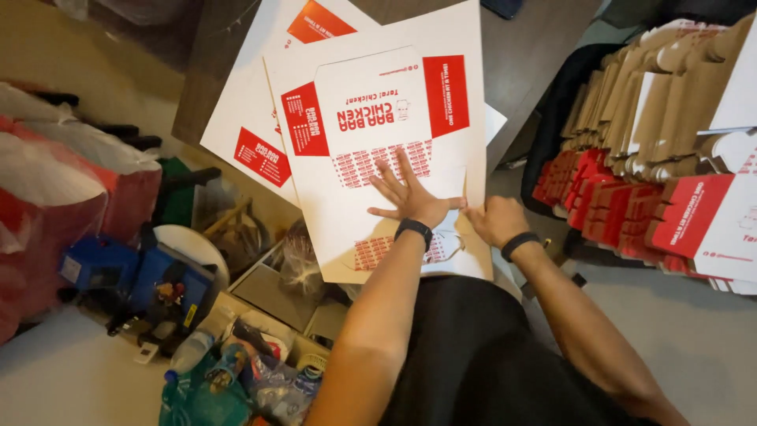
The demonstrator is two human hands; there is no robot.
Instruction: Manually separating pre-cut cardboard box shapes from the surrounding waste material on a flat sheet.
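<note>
White and red, a flat box blank (378, 150) is pressed on the table (520, 63) under the left hand (410, 197), fingers spread flat, while its near right edge is gripped by the clenched right hand (495, 221), with stacked blanks (654, 150) nearby.

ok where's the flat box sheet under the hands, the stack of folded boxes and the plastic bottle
flat box sheet (378, 118), head view, on its white printed panel above the left hand
stack of folded boxes (623, 213), head view, on the red edges at the right
plastic bottle (189, 353), head view, on its clear body at lower left
</note>
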